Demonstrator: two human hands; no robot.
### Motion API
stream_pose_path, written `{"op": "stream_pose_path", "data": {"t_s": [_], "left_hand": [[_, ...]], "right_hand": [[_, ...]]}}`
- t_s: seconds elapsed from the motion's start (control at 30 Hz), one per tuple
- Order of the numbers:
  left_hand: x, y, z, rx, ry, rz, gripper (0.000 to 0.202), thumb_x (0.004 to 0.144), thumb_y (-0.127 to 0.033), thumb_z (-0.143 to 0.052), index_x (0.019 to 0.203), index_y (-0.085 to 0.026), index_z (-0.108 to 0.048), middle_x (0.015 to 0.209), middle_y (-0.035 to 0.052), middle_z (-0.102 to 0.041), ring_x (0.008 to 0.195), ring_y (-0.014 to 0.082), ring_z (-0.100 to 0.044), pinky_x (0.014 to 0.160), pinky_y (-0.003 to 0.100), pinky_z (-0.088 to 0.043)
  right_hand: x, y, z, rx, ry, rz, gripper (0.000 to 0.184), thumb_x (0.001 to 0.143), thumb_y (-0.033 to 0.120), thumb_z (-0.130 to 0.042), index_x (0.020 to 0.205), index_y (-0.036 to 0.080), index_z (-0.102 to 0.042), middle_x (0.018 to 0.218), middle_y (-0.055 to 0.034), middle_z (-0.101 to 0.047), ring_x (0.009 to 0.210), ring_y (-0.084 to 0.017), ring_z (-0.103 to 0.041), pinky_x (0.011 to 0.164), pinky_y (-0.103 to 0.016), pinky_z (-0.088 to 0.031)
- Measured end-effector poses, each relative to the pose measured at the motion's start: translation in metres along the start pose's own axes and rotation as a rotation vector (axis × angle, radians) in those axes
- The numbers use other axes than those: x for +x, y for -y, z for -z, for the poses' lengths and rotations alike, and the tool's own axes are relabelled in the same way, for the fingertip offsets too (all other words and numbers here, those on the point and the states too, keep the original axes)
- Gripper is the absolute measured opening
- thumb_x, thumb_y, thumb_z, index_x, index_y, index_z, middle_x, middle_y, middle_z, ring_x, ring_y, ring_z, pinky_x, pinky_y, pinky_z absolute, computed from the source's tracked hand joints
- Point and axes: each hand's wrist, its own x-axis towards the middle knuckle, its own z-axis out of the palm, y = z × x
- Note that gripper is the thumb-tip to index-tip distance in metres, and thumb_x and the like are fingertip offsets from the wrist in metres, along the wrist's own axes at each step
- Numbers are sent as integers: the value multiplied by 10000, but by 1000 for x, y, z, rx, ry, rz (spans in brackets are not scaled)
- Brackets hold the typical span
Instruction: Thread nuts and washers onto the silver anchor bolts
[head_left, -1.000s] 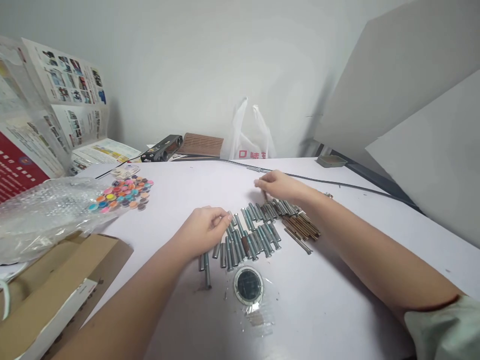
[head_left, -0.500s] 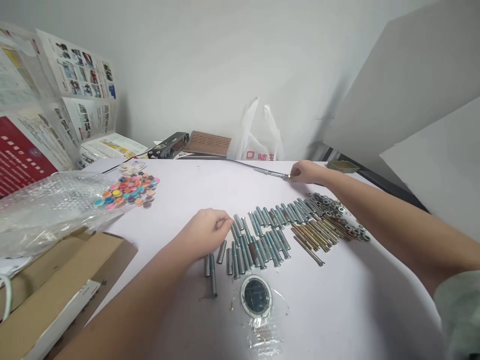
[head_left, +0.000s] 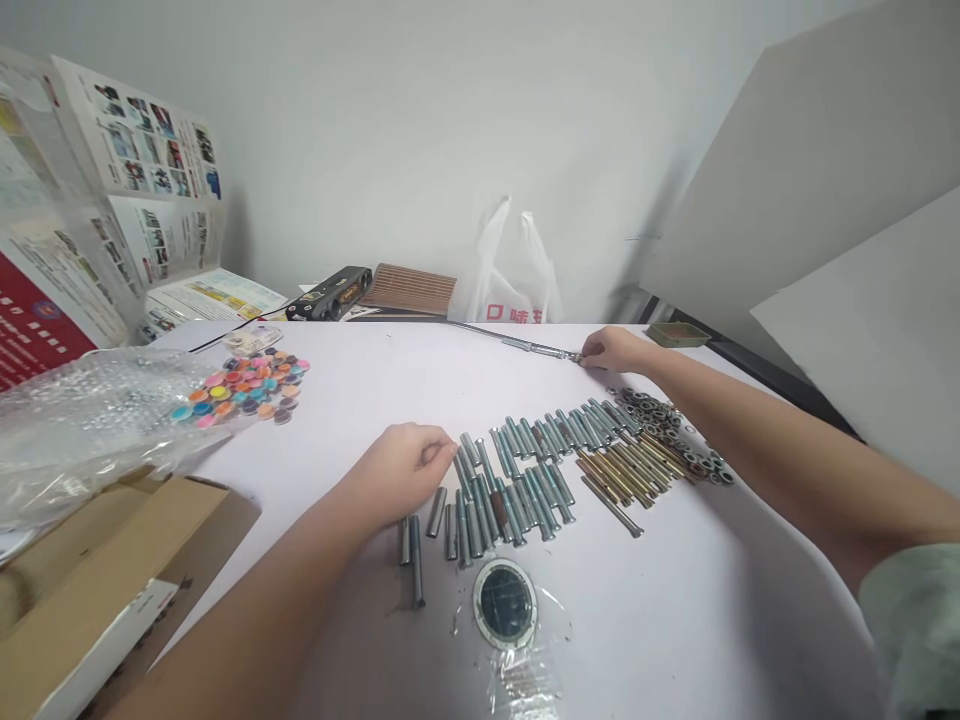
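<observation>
My left hand is closed, its fingertips pressed together beside the left end of the silver metal sleeves and bolts. Whatever it may pinch is hidden. At the back of the table, my right hand is closed with finger and thumb at the near end of a thin silver rod. To the right of the silver pieces lie several brass-coloured bolts. A heap of nuts and washers sits under my right forearm. A few silver sleeves lie apart near my left wrist.
Coloured discs and bubble wrap lie at left, with an open cardboard box in front. A round dark disc with clear tape lies near. Behind are a white plastic bag, a black device and a small tray.
The view has shifted slightly, so things sit a little further left and lower. Both hands keep nearly the same places and closed shapes.
</observation>
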Motion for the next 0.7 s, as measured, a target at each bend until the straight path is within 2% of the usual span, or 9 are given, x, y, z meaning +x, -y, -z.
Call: {"op": "stream_pose_path", "data": {"t_s": [0.1,0.27,0.43,0.57,0.7], "left_hand": [[0,-1,0,-5,6,7,382,914,-413,-380,625,-169,-332,568,-26,-380,563,113,-378,562,271,-277],[-1,-2,2,9,12,9,369,918,-419,-366,648,-178,-441,592,-23,-461,586,122,-423,568,275,-279],[-1,-3,2,28,6,6,378,915,-425,-372,641,-177,-452,591,-22,-481,587,124,-433,565,280,-269],[-1,-3,1,27,6,-1,376,908,-434,-386,639,-180,-448,571,-29,-449,565,119,-417,563,272,-277],[-2,-4,1,23,3,9,382,906,-456,-384,654,-182,-471,568,-30,-440,562,118,-412,561,265,-278]], "right_hand": [[1,-3,-3,-15,-33,1,261,758,351,-646,929,157,-687,934,-72,-707,810,-199,-629,696,-281,-455],[-16,-4,4,-42,-105,-10,388,773,411,-633,1039,130,-651,1024,-102,-682,886,-227,-616,751,-312,-457],[-66,1,18,-5,-203,15,427,801,543,-573,1003,174,-646,1045,-79,-669,924,-226,-609,759,-319,-471],[-110,4,18,3,-167,12,476,799,600,-546,1018,188,-640,1061,-83,-663,938,-239,-613,760,-340,-482],[-148,13,20,27,-143,28,483,816,593,-514,1026,178,-643,1070,-106,-658,980,-259,-607,768,-357,-485]]}}
